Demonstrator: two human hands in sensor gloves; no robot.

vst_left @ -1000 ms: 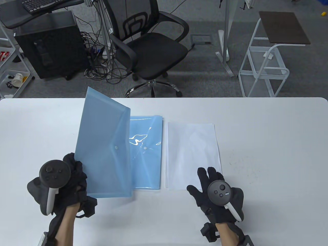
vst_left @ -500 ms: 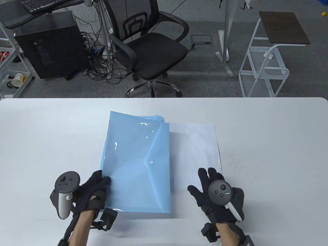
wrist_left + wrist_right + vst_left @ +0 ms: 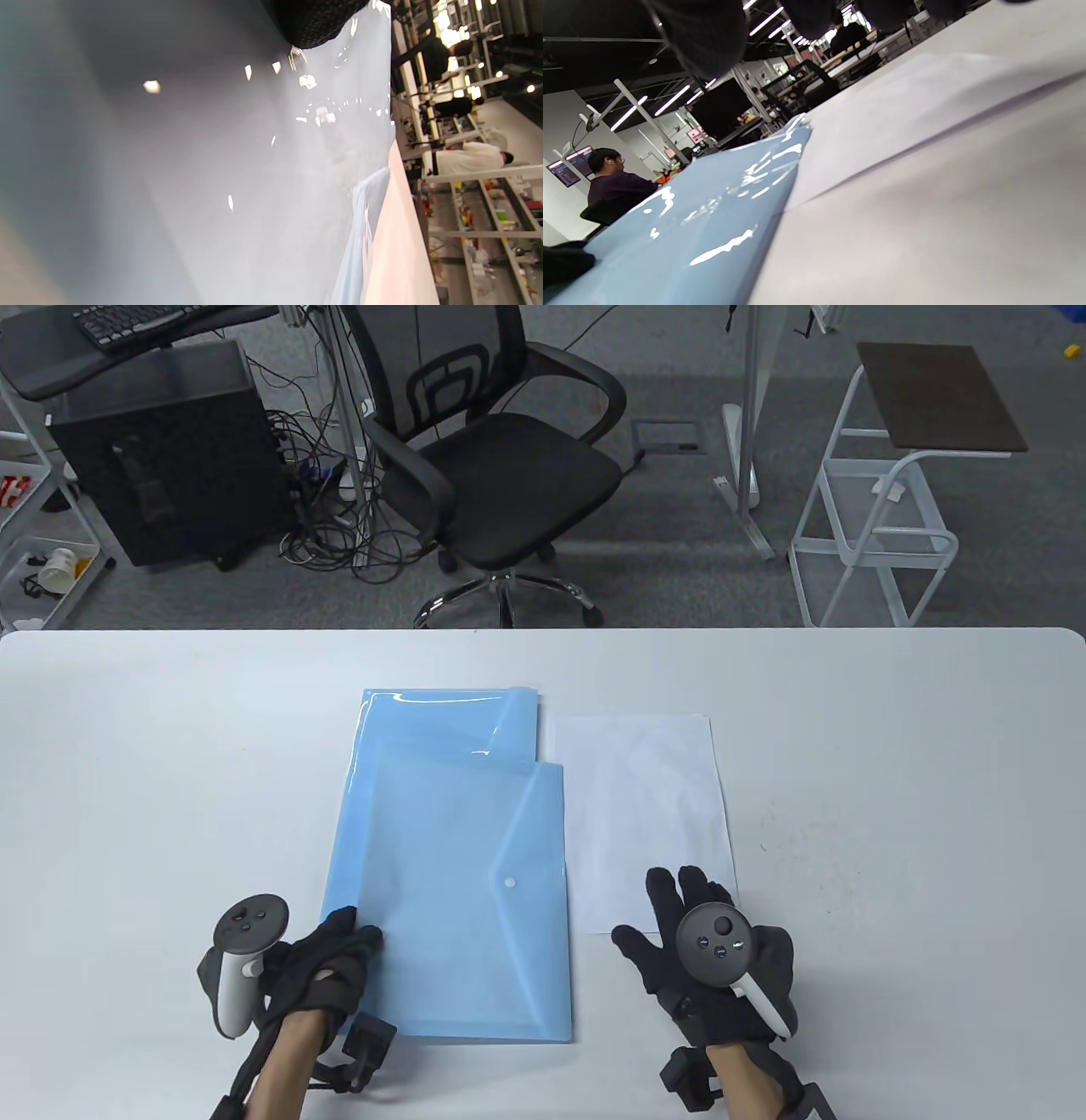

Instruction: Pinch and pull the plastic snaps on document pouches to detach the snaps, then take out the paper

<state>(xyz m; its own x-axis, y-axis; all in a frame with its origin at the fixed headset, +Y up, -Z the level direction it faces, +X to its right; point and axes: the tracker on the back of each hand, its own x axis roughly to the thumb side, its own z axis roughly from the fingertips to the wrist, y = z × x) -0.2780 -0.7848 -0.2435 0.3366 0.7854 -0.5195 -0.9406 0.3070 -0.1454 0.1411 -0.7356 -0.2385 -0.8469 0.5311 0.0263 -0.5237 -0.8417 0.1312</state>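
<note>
Pouch (image 3: 458, 899), pale blue translucent plastic, lying flat at lower centre of the table view, overlapping another pouch (image 3: 441, 721) further up the frame. Snap (image 3: 510, 882): small white round stud at the tip of the triangular flap, pointing right, apparently fastened. Likely light, thin, floppy and slick, judging by the glossy highlights in the right wrist view; prone to sliding on the smooth white table (image 3: 891, 780) unless pinned. Best taken by pinching the flap tip right beside the stud while holding the body down beneath it, then pulling apart; tugging far from the stud would probably just bend the film.

Left hand (image 3: 327, 963) at the lower-left edge of the pouch, fingertips on it; whether pinching the edge or only resting, cannot tell from these views. Right hand (image 3: 696, 942) released, fingers spread and relaxed, fingertips resting on the lower edge of the paper (image 3: 640, 806).

Paper: white matte sheets, flat, rectangular, just right of the pouches, its left edge tucked slightly under the front pouch. Stiffer-looking than the film, easily creased.
</note>
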